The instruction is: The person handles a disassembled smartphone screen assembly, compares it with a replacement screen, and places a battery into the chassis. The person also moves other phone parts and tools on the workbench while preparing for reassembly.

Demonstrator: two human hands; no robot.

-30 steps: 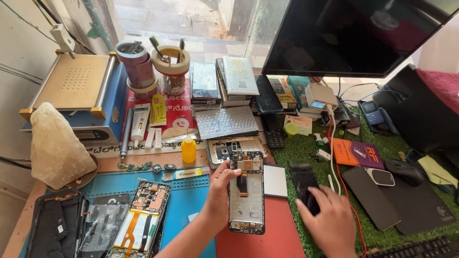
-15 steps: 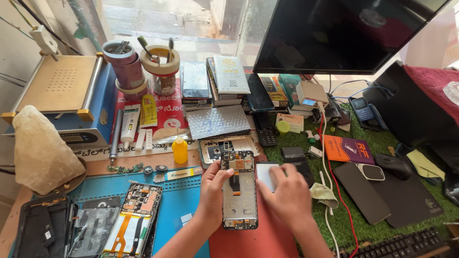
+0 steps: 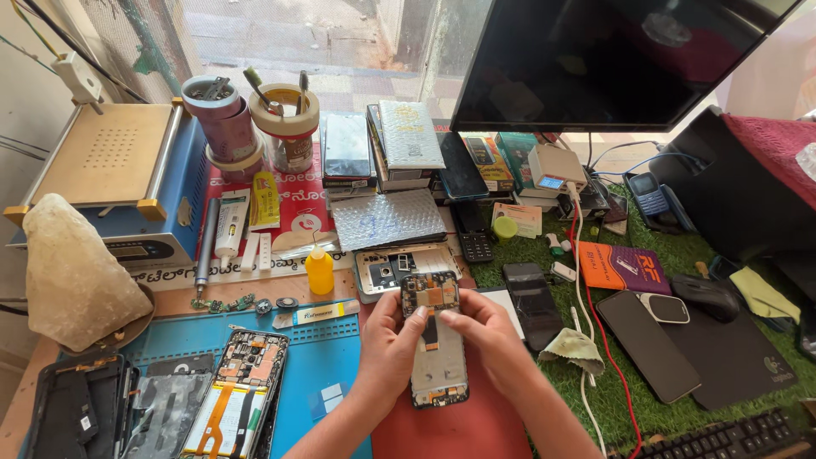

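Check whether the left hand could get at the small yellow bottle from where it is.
Probably yes: the yellow bottle stands uncovered just beyond the left hand, nothing between them, though that hand now holds the opened phone.

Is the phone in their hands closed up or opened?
Opened: the phone has no back cover, and its circuit board and inner frame are bare.

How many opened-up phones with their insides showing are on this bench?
3. One opened phone is held by the left hand and right hand; another lies on the blue mat; a third lies behind. More may be hidden.
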